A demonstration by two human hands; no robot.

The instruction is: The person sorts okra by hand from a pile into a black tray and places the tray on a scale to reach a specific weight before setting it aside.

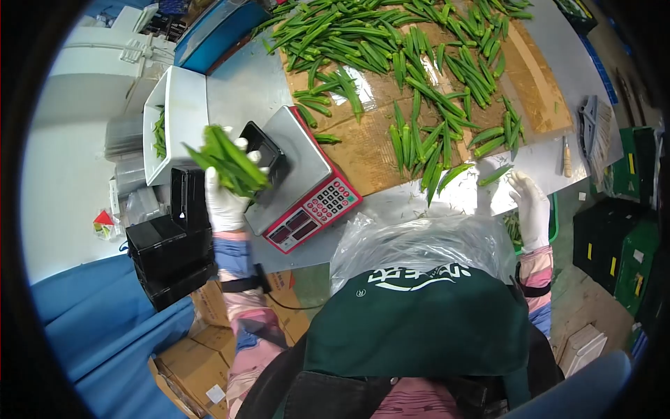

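Nearest is the dark green apron (419, 325), with clear plastic (426, 241) bunched above it along the table's near edge. The left hand (227, 199), in a white glove, is raised beside the scale (317, 213) and grasps a bunch of okra (230, 164) by its lower side; the pods fan out past the fingers. Just behind the bunch, a black tray (277, 157) sits tilted over the scale's metal plate. The right hand (530, 209), also gloved, is at the near edge on the right, fingers loosely bent and released, just beside a single okra pod (494, 175). Below its wrist, a green crate (555, 218) shows past the edge.

The scale's keypad corner points toward the near edge. Left of it, black containers (157, 244) stand stacked, and a white bin (187, 126) holding more okra stands beyond them. A strip of shiny table (237, 91) runs between the bin and the cardboard sheet (534, 77); another separates the cardboard from the near edge, giving the right hand room sideways. At the right edge lie a wooden-handled tool (567, 160) and a brush (595, 133).

Farther off, the okra pile (335, 31) covers most of the cardboard, thickest at the far side, with pods scattered toward the person.
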